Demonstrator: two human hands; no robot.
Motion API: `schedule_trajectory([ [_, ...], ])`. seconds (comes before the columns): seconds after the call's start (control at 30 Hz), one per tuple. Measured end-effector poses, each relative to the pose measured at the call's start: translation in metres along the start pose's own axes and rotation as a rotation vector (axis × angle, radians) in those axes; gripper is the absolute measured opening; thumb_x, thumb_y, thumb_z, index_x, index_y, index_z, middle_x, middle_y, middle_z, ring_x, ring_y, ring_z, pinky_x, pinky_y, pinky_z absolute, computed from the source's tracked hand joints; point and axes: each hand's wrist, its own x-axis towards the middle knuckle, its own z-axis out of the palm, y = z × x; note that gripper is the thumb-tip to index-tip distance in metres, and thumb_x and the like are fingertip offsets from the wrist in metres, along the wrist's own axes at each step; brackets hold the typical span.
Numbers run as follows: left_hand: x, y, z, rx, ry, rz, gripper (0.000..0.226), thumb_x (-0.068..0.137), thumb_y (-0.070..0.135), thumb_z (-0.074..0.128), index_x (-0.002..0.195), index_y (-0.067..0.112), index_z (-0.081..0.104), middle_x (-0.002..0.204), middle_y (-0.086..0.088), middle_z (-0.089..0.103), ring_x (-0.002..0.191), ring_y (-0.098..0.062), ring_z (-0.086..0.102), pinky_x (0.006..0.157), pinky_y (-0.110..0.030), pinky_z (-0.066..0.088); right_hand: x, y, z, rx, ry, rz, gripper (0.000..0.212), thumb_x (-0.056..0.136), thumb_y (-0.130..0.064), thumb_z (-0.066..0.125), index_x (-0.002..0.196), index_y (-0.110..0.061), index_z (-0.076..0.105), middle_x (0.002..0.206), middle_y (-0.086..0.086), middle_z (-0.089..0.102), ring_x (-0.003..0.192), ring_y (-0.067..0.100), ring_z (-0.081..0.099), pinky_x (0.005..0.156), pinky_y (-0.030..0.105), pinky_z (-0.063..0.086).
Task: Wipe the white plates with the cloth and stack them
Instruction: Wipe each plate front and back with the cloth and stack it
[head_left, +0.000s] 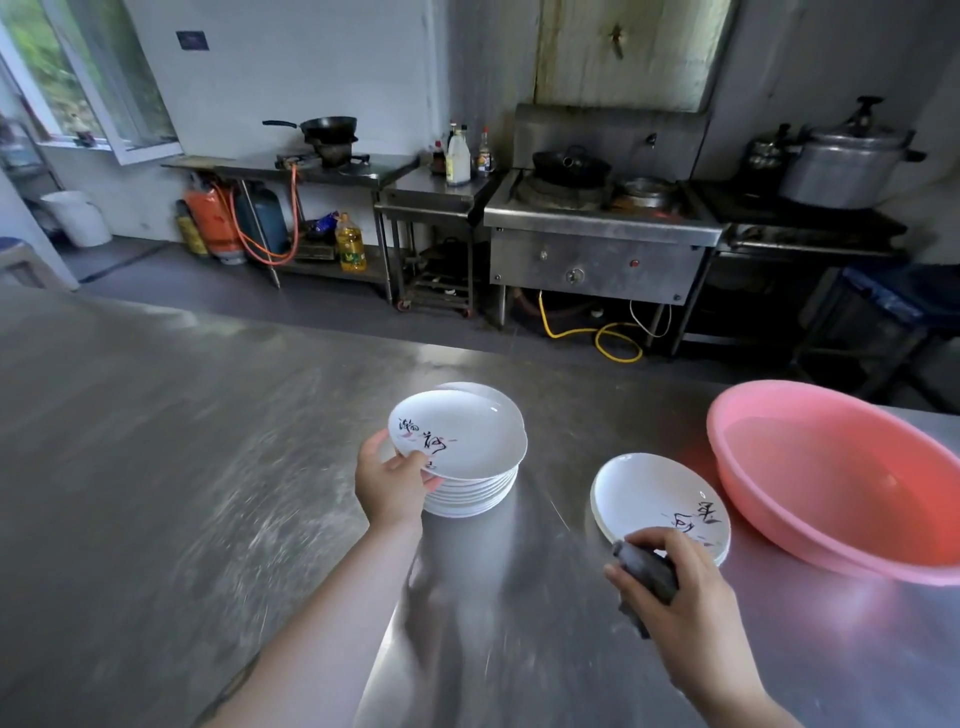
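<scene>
Left hand (392, 480) pinches a plate (457, 434) over the tall stack (475, 496); right hand (675, 587) clutches the cloth (647, 569); few plates (654, 493) left at three o'clock.

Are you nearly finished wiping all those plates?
Hard to say exactly. The left hand is holding the top plate at the tall stack, either lifting it off or setting it down. The right hand grips the cloth by a short pile beside the pink basin. One pile looks wiped and the other waiting, but which is which cannot be told.
</scene>
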Motion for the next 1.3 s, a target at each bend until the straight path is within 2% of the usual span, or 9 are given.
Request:
schedule_trajectory([
  [0.13, -0.053, 0.008, -0.002, 0.0, -0.152, 0.034, 0.048, 0.08, -0.015, 0.059, 0.11, 0.023, 0.061, 0.092, -0.008, 0.064, 0.069, -0.022, 0.063, 0.048, -0.028, 0.056, -0.019, 0.01, -0.029, 0.006, 0.067, 0.091, 0.034, 0.072, -0.026, 0.082, 0.094, -0.039, 0.059, 0.089, -0.012, 0.064, 0.074, 0.02, 0.066, 0.066, 0.042, 0.056],
  [0.33, -0.161, -0.016, 0.014, 0.018, -0.479, -0.054, 0.049, 0.084, -0.012, 0.06, 0.118, 0.023, 0.063, 0.096, -0.006, 0.075, 0.086, -0.025, 0.071, 0.055, -0.032, 0.057, -0.059, 0.029, -0.092, 0.048, 0.182, 0.23, 0.025, 0.078, -0.025, 0.078, 0.089, -0.035, 0.058, 0.077, 0.007, 0.065, 0.038, 0.008, 0.053, 0.036, 0.017, 0.039],
  [0.5, -0.24, -0.077, 0.019, 0.174, -0.68, -0.221, 0.048, 0.085, -0.011, 0.062, 0.116, 0.026, 0.064, 0.087, -0.009, 0.077, 0.08, -0.028, 0.072, 0.054, -0.035, 0.057, -0.096, 0.058, -0.148, 0.023, 0.292, 0.389, 0.024, 0.079, -0.031, 0.075, 0.09, -0.036, 0.054, 0.071, 0.007, 0.064, 0.031, 0.015, 0.051, 0.033, 0.021, 0.037],
  [0.77, -0.327, -0.157, 0.043, 0.341, -0.713, -0.396, 0.049, 0.085, -0.017, 0.059, 0.111, 0.025, 0.063, 0.079, -0.005, 0.075, 0.065, -0.017, 0.07, 0.05, -0.034, 0.058, -0.134, 0.114, -0.205, 0.028, 0.236, 0.553, 0.036, 0.081, -0.031, 0.074, 0.088, -0.035, 0.038, 0.057, 0.001, 0.065, 0.033, 0.022, 0.05, 0.027, 0.035, 0.037],
  [0.87, -0.342, -0.175, 0.044, 0.391, -0.667, -0.387, 0.049, 0.087, -0.016, 0.057, 0.112, 0.026, 0.061, 0.09, -0.008, 0.076, 0.076, -0.021, 0.072, 0.054, -0.039, 0.061, -0.133, 0.132, -0.206, 0.033, 0.099, 0.561, 0.037, 0.081, -0.028, 0.073, 0.087, -0.036, 0.037, 0.066, 0.006, 0.063, 0.033, 0.018, 0.046, 0.03, 0.025, 0.034],
  [0.97, -0.349, -0.185, 0.039, 0.578, -0.644, -0.215, 0.045, 0.091, -0.006, 0.061, 0.113, 0.033, 0.057, 0.097, 0.005, 0.075, 0.081, -0.01, 0.071, 0.056, -0.036, 0.061, -0.125, 0.146, -0.196, -0.073, -0.053, 0.475, 0.038, 0.08, -0.028, 0.075, 0.085, -0.036, 0.038, 0.096, -0.004, 0.05, 0.059, 0.016, 0.058, 0.046, 0.028, 0.042],
  [1.1, -0.347, -0.185, 0.038, 0.877, -0.652, 0.068, 0.039, 0.087, 0.013, 0.071, 0.111, 0.04, 0.059, 0.094, 0.016, 0.069, 0.079, 0.003, 0.064, 0.063, -0.012, 0.047, -0.129, 0.157, -0.177, -0.324, -0.336, 0.248, 0.017, 0.086, -0.027, 0.066, 0.102, -0.021, 0.062, 0.109, -0.009, 0.046, 0.102, 0.012, 0.048, 0.071, 0.03, 0.048],
  [1.2, -0.34, -0.184, 0.043, 0.957, -0.637, 0.085, 0.035, 0.082, 0.004, 0.071, 0.1, 0.033, 0.063, 0.09, 0.011, 0.064, 0.079, -0.008, 0.065, 0.067, -0.024, 0.053, -0.137, 0.171, -0.18, -0.512, -0.507, 0.129, 0.016, 0.092, -0.029, 0.057, 0.103, -0.025, 0.068, 0.115, -0.01, 0.051, 0.108, 0.013, 0.047, 0.069, 0.033, 0.051],
  [1.3, -0.338, -0.182, 0.048, 0.96, -0.654, -0.023, 0.037, 0.08, -0.003, 0.067, 0.093, 0.03, 0.056, 0.082, 0.006, 0.067, 0.075, -0.019, 0.066, 0.068, -0.044, 0.058, -0.118, 0.179, -0.185, -0.534, -0.368, 0.219, 0.018, 0.089, -0.022, 0.057, 0.1, -0.027, 0.071, 0.11, -0.008, 0.057, 0.104, 0.017, 0.052, 0.069, 0.033, 0.051],
])
